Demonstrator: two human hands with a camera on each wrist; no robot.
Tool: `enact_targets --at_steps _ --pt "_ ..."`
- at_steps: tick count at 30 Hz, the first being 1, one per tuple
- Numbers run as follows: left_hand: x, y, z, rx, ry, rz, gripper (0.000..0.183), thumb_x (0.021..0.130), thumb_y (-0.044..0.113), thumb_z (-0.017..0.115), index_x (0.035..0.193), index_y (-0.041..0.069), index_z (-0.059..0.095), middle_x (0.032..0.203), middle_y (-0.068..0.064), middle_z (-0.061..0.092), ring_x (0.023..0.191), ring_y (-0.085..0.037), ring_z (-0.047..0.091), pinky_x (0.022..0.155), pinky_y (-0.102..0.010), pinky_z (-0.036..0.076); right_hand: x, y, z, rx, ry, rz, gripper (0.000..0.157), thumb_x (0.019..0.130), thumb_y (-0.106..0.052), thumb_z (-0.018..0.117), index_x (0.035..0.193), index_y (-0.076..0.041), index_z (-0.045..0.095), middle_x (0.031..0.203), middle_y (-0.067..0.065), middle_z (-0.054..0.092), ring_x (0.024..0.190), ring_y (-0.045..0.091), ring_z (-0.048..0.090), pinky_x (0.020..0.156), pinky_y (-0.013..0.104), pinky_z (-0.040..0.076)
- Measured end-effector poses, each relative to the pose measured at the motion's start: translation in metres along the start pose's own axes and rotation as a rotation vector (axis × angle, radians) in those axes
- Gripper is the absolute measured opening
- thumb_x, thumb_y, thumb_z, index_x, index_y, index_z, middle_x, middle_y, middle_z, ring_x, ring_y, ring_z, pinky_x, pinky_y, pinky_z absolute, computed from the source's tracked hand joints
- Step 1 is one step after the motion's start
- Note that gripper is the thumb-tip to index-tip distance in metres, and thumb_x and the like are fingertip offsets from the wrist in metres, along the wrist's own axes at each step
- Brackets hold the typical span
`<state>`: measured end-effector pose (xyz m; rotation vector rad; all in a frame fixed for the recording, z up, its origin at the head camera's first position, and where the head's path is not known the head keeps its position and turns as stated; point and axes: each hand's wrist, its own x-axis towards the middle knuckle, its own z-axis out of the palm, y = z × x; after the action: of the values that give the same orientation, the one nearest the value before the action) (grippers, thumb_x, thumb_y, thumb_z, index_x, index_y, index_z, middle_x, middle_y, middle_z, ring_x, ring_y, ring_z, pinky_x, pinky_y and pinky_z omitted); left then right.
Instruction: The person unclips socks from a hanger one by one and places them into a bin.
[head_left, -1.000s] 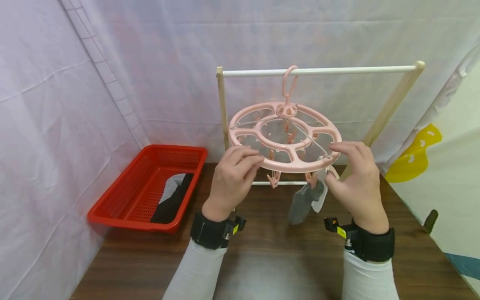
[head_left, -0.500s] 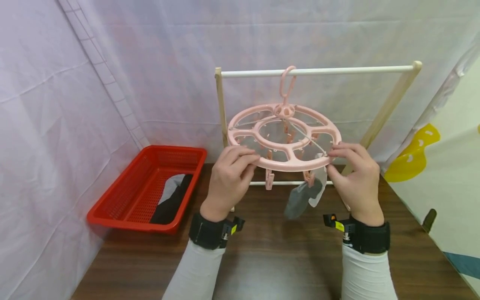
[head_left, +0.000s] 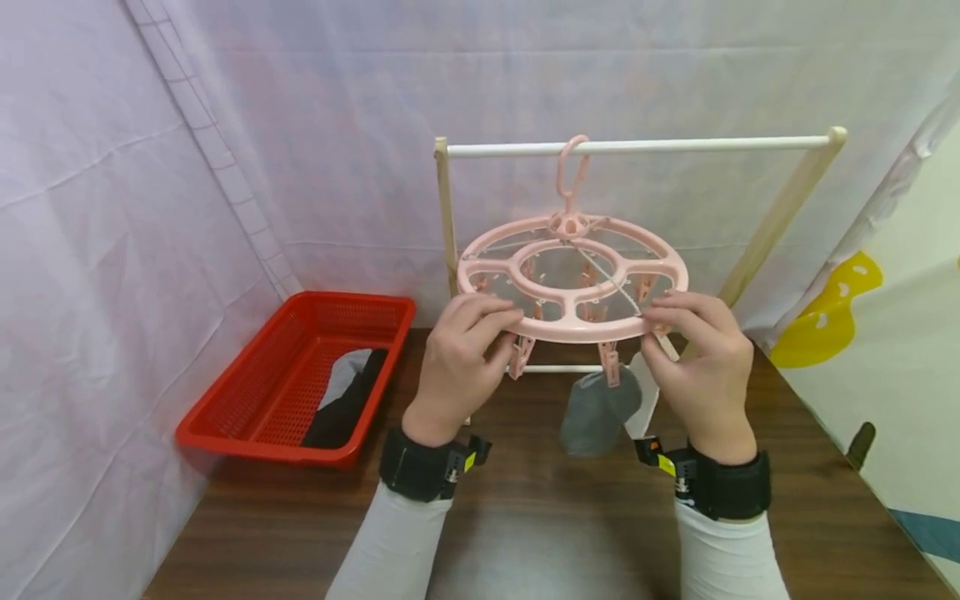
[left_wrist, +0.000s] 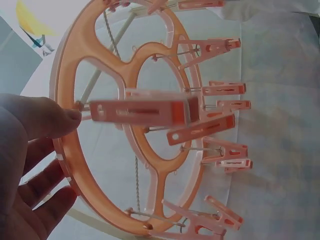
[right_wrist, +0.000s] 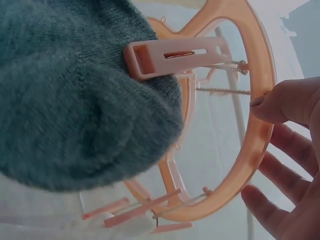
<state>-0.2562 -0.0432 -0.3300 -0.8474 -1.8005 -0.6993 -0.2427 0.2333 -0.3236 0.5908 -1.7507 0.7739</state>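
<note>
A round pink clip hanger [head_left: 573, 332] hangs by its hook [head_left: 572, 171] from a white rod. My left hand [head_left: 457, 354] pinches its front-left rim, thumb beneath and fingers above. On the front-right rim my right hand [head_left: 701, 362] has the same kind of pinch. A grey sock [head_left: 596, 417] dangles from a pink clip [head_left: 609, 362] at the front; in the right wrist view this sock [right_wrist: 80, 105] is large and near. Just behind it hangs a white sock-like cloth [head_left: 645, 400], partly hidden. Several bare clips, one clip [left_wrist: 140, 112] close up, hang near my left hand.
To the left, a red basket [head_left: 225, 400] holds a black and grey cloth [head_left: 348, 396]. The white rod [head_left: 712, 145] belongs to a wooden stand [head_left: 787, 208] on the brown table [head_left: 555, 517]. White curtains close off the back and left. A yellow shape [head_left: 825, 321] is at right.
My right hand has closed on the rim and shifted left. The hanger has turned slightly, its front clips swinging left with the grey sock. My left hand stays nearly in place.
</note>
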Motion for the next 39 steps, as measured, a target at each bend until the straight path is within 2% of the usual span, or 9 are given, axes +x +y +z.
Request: enact_targets --at_steps 11,18,28,34,39 --pt "0.000 0.008 0.002 0.039 0.022 -0.043 0.018 0.084 0.007 0.069 0.100 0.010 0.076 0.104 -0.004 0.072 0.100 -0.023 0.061 0.090 -0.033 0.050 0.003 -0.025 0.008 0.027 0.018 -0.048 0.013 0.071 0.000 0.074 0.083 -0.002 0.076 0.089 0.014 0.070 0.094 0.035 0.061 0.093 0.031 0.045" --pt "0.001 0.013 0.002 0.061 0.030 -0.055 0.019 0.083 0.006 0.070 0.101 0.010 0.076 0.103 -0.004 0.072 0.101 -0.023 0.061 0.092 -0.033 0.050 0.003 -0.031 0.011 0.015 0.029 -0.066 0.013 0.072 -0.002 0.072 0.084 -0.004 0.077 0.088 0.012 0.071 0.092 0.035 0.061 0.089 0.034 0.045" --pt "0.001 0.009 0.003 0.041 0.047 -0.055 0.016 0.085 0.005 0.068 0.099 0.009 0.076 0.102 -0.004 0.072 0.100 -0.023 0.061 0.090 -0.032 0.050 0.001 -0.017 0.001 -0.049 -0.024 -0.006 0.015 0.076 -0.003 0.071 0.091 -0.004 0.077 0.095 0.012 0.071 0.098 0.032 0.061 0.091 0.030 0.044" --pt "0.000 0.006 0.002 0.025 0.057 -0.068 0.017 0.084 0.003 0.068 0.099 0.008 0.076 0.101 -0.006 0.072 0.101 -0.023 0.062 0.093 -0.031 0.049 0.000 -0.008 -0.002 -0.073 -0.024 0.024 0.014 0.079 -0.007 0.073 0.093 -0.004 0.076 0.095 0.012 0.071 0.097 0.032 0.061 0.093 0.027 0.045" --pt "0.001 0.000 0.001 0.009 0.094 -0.076 0.016 0.084 0.003 0.068 0.098 0.006 0.075 0.100 -0.009 0.071 0.104 -0.023 0.064 0.098 -0.030 0.048 0.002 -0.006 -0.004 -0.067 0.003 0.024 0.015 0.078 -0.008 0.075 0.093 -0.005 0.077 0.095 0.012 0.071 0.097 0.032 0.062 0.093 0.027 0.045"
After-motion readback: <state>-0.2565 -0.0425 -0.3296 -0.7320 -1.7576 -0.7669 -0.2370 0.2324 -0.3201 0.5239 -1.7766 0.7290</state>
